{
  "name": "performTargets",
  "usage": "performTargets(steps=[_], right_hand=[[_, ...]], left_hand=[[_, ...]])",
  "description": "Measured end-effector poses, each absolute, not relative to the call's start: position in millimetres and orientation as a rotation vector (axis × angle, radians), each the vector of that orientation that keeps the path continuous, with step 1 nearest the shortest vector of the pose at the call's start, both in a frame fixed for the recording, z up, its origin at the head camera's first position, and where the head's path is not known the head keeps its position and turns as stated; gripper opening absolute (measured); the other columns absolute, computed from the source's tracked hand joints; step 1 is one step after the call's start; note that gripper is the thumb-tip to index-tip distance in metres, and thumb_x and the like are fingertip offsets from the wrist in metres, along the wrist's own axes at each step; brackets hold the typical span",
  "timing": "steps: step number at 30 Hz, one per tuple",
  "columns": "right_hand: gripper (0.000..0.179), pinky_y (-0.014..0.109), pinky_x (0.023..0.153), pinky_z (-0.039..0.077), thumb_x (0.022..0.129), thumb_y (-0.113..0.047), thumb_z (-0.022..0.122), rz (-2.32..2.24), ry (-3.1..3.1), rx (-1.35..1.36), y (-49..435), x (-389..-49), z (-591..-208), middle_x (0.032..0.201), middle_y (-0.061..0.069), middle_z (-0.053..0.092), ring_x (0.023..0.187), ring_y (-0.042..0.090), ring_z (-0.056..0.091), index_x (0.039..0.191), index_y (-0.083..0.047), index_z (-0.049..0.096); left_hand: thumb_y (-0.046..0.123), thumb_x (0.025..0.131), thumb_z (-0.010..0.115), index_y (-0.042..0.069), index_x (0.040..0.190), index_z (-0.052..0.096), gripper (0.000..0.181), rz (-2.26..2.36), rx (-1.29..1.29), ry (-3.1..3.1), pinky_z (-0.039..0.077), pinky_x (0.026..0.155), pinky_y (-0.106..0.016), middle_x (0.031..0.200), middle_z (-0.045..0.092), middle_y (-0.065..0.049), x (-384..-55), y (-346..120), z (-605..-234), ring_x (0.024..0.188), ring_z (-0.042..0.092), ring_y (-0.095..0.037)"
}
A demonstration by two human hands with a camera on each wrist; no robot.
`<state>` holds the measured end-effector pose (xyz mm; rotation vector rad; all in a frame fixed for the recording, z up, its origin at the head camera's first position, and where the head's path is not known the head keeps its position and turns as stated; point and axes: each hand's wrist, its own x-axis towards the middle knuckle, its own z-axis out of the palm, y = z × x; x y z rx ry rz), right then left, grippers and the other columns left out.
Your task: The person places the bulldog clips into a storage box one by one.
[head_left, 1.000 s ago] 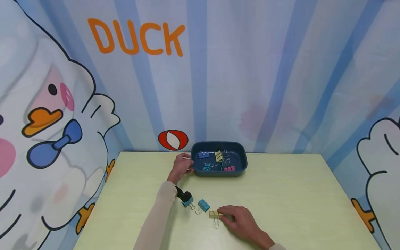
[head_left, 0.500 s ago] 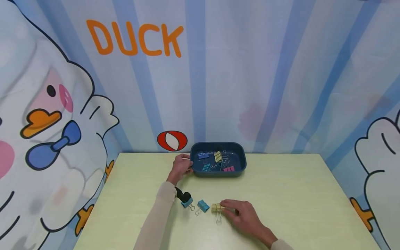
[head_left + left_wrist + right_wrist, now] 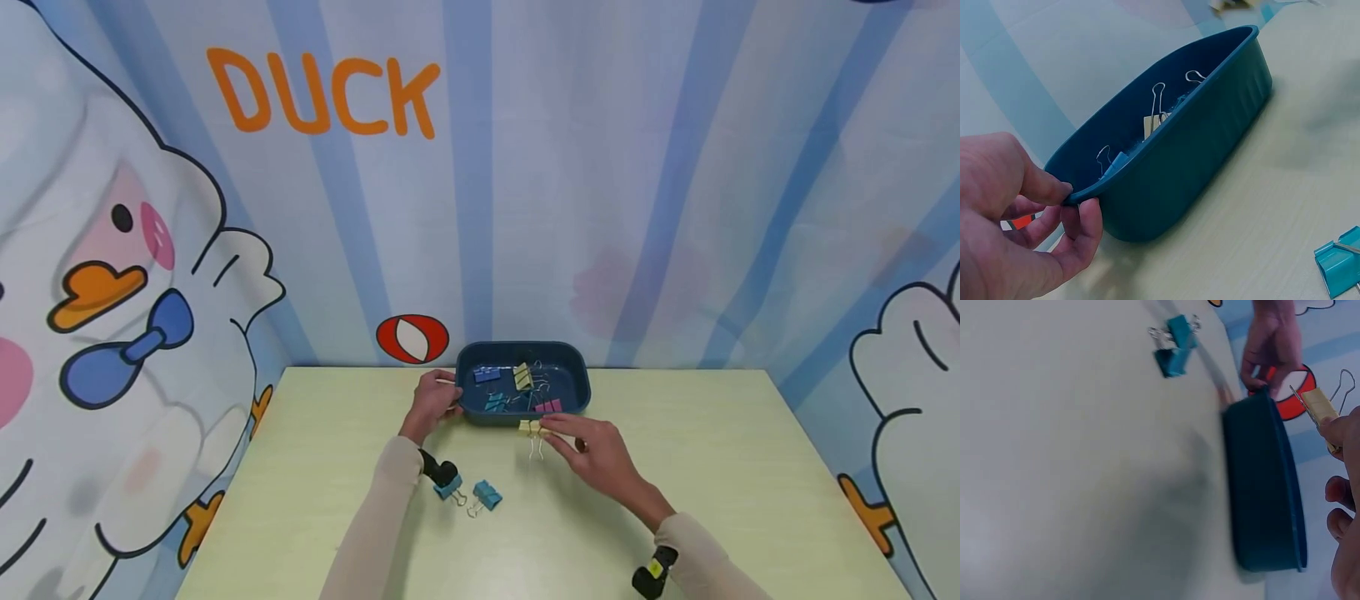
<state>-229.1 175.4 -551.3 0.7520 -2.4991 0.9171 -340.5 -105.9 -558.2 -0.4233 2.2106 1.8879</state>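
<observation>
My left hand [image 3: 432, 403] pinches the left rim of a dark blue tray [image 3: 1191, 156] between thumb and fingers. Inside the tray lie several binder clips: a blue one [image 3: 487, 375], a yellow one [image 3: 523, 377], teal ones [image 3: 496, 403] and a pink one [image 3: 548, 407]. My right hand [image 3: 596, 454] pinches a yellow binder clip [image 3: 1318, 405] by one end, just in front of the tray's near wall and raised off the table. The wire handles of that clip hang downward in the head view.
On the pale table [image 3: 675, 467], two teal binder clips, the left one [image 3: 448, 487] and the right one [image 3: 487, 495], lie near my left forearm. A printed curtain [image 3: 540, 183] stands right behind the tray.
My right hand has lifted the yellow binder clip off the table and carried it forward to the tray's front side. My left hand stays at the tray's rim.
</observation>
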Motion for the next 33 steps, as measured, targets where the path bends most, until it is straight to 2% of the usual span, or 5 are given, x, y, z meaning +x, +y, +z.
performTargets(steps=[6,12,19,26,33], right_hand=[[0.03,0.024,0.051,0.04,0.09,-0.011,0.08,0.887,-2.432,0.755,185,-257,-528,0.119,0.008,0.075,0.053,0.0,0.042,0.12,-0.011,0.079],[0.028,0.027,0.048,0.038,0.093,-0.014,0.078,0.861,-2.409,0.714,194,-283,-503,0.121,0.012,0.074,0.05,0.0,0.043,0.121,-0.009,0.078],[0.028,0.029,0.046,0.037,0.096,-0.015,0.075,0.856,-2.428,0.602,202,-308,-482,0.122,0.012,0.074,0.048,0.005,0.047,0.123,-0.011,0.077],[0.029,0.03,0.044,0.03,0.097,-0.018,0.074,0.878,-2.435,0.537,205,-318,-477,0.121,0.013,0.074,0.045,0.007,0.043,0.124,-0.011,0.077],[0.029,0.032,0.047,0.039,0.098,-0.021,0.073,0.88,-2.443,0.51,208,-322,-483,0.121,0.013,0.074,0.05,0.01,0.051,0.125,-0.011,0.077]], left_hand=[[0.002,0.099,0.06,-0.004,0.134,0.055,0.036,1.89,-0.427,2.204,0.061,0.081,-0.04,0.107,0.067,-0.018,-340,-106,-558,0.076,0.062,-0.022],[0.002,0.098,0.06,-0.004,0.135,0.055,0.038,1.883,-0.426,2.203,0.06,0.083,-0.041,0.105,0.066,-0.018,-340,-106,-557,0.076,0.062,-0.022],[0.002,0.098,0.06,-0.004,0.134,0.056,0.037,1.882,-0.423,2.2,0.061,0.077,-0.037,0.104,0.066,-0.017,-343,-107,-559,0.075,0.062,-0.021],[0.001,0.097,0.061,-0.003,0.133,0.057,0.036,1.878,-0.433,2.196,0.061,0.076,-0.037,0.105,0.067,-0.018,-344,-107,-561,0.077,0.063,-0.022],[0.002,0.098,0.061,-0.002,0.131,0.058,0.034,1.881,-0.434,2.2,0.061,0.079,-0.039,0.104,0.067,-0.017,-345,-108,-563,0.075,0.062,-0.021]])
